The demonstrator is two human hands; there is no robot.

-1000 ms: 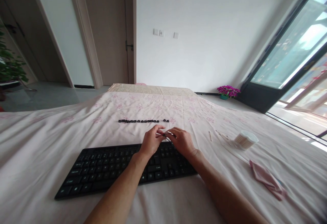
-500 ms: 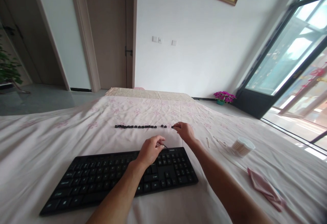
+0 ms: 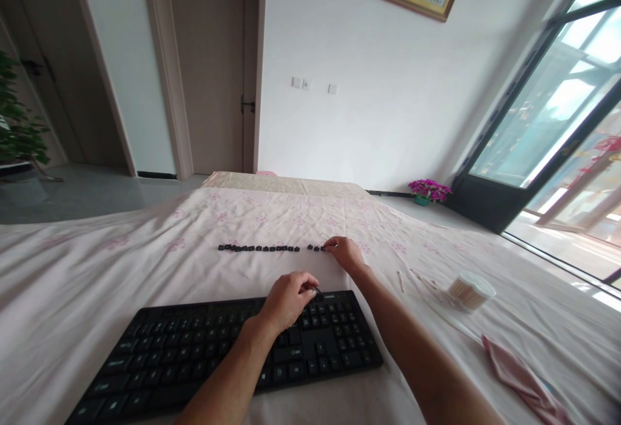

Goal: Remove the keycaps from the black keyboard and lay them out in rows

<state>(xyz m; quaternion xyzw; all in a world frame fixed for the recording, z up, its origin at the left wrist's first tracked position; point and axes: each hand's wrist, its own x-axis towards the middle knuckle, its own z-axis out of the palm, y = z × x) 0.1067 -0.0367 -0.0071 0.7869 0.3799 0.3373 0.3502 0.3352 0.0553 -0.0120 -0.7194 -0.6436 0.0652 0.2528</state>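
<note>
1. Keycaps (image 3: pixel 257 248): small, black, laid in one straight row on the pink sheet of the bed (image 3: pixel 97 270), well back from its near edge. A short gap splits off a few at the right end, where the fingertips of my right hand (image 3: pixel 344 253) rest.
2. Keyboard (image 3: pixel 194 354): black, full-size, flat on the sheet by the near edge, slightly skewed.
3. Wire tool (image 3: pixel 317 291): thin, dark, pinched in my left hand (image 3: pixel 288 299) over the keyboard's far edge; detail too small to read.
</note>
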